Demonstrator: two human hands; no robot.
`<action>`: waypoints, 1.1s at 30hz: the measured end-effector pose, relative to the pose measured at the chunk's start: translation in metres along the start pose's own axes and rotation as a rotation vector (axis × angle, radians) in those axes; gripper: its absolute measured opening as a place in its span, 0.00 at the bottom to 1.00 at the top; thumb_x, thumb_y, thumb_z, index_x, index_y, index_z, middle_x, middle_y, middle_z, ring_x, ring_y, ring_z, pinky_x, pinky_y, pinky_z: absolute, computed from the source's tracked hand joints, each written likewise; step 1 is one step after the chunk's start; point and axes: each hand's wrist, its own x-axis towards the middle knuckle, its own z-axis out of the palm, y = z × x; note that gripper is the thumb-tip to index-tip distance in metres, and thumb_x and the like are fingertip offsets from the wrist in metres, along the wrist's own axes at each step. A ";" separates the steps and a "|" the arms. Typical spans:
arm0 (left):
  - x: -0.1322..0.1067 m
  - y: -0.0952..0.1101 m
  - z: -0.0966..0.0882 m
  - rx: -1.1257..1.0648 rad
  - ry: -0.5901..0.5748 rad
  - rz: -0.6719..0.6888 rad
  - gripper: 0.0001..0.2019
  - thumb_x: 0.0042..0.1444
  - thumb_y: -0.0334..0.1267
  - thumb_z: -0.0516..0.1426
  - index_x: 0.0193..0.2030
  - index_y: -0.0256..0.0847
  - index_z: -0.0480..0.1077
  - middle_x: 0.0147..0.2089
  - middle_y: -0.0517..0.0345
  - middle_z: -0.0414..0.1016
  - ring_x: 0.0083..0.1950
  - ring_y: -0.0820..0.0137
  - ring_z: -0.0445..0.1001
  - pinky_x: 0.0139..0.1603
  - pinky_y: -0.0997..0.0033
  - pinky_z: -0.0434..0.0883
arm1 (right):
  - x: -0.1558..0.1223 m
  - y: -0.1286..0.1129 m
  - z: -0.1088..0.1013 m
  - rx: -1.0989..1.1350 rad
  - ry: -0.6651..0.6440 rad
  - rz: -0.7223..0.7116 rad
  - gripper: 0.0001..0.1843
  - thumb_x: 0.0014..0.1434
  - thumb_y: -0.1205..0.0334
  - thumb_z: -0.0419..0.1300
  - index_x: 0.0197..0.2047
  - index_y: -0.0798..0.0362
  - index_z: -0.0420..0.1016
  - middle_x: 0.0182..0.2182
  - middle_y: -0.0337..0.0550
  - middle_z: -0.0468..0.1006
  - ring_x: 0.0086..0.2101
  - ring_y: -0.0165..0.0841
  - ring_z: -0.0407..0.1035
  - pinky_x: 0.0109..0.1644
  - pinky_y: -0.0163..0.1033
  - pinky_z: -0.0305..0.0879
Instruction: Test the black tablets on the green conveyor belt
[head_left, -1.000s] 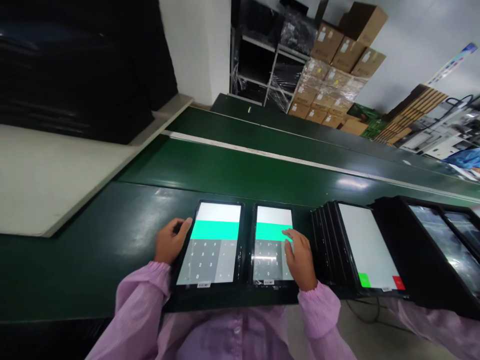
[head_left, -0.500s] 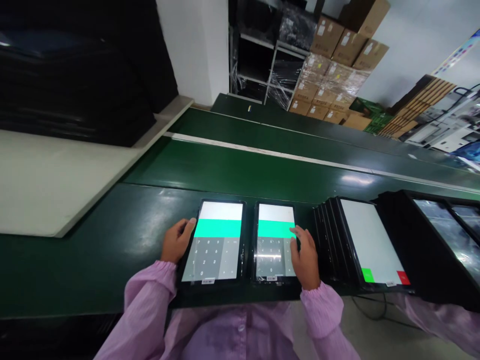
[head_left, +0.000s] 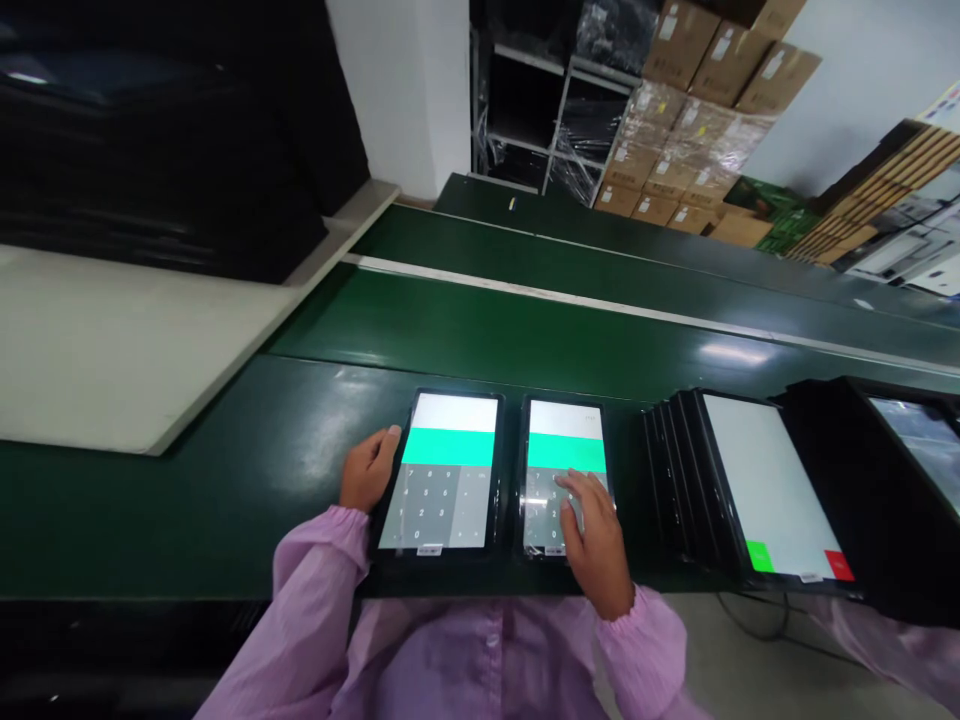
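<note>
Two tablets lie side by side, each showing a calculator keypad beneath a bright green band. My left hand is curled at the left edge of the left tablet, its thumb along the frame. Over the right tablet is my right hand, fingers apart and index finger stretched onto the number keys. It grips nothing and covers part of the keypad's right side. Small faint digits show in the white field at the top of the right tablet.
A row of leaning tablets stands on the right, the front one with green and red squares. Beyond is a dark stack. The green bench meets a pale board at left. A co-worker's sleeve shows lower right.
My right hand has moved left and down from the green band to the number keys. Digits now appear on the right tablet. My left hand stays at its tablet; the view has shifted slightly.
</note>
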 end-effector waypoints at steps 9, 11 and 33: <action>-0.001 0.008 0.000 0.024 0.016 -0.021 0.24 0.64 0.55 0.51 0.22 0.43 0.54 0.22 0.63 0.51 0.27 0.72 0.54 0.27 0.69 0.54 | 0.010 -0.004 0.006 -0.064 -0.091 -0.093 0.18 0.73 0.63 0.52 0.62 0.48 0.72 0.57 0.48 0.80 0.62 0.43 0.70 0.70 0.63 0.65; -0.002 0.008 0.000 0.010 0.012 -0.033 0.24 0.64 0.56 0.51 0.22 0.43 0.55 0.22 0.63 0.52 0.27 0.72 0.55 0.27 0.69 0.55 | 0.013 0.011 -0.001 -0.107 0.004 -0.012 0.18 0.73 0.61 0.51 0.62 0.49 0.72 0.58 0.50 0.79 0.62 0.44 0.70 0.71 0.66 0.63; 0.002 0.012 -0.006 -0.113 0.063 -0.003 0.22 0.65 0.55 0.50 0.24 0.44 0.56 0.24 0.64 0.54 0.28 0.71 0.57 0.31 0.67 0.58 | 0.017 0.051 -0.016 0.156 0.214 0.284 0.19 0.71 0.51 0.55 0.59 0.50 0.74 0.57 0.54 0.80 0.59 0.45 0.72 0.69 0.63 0.63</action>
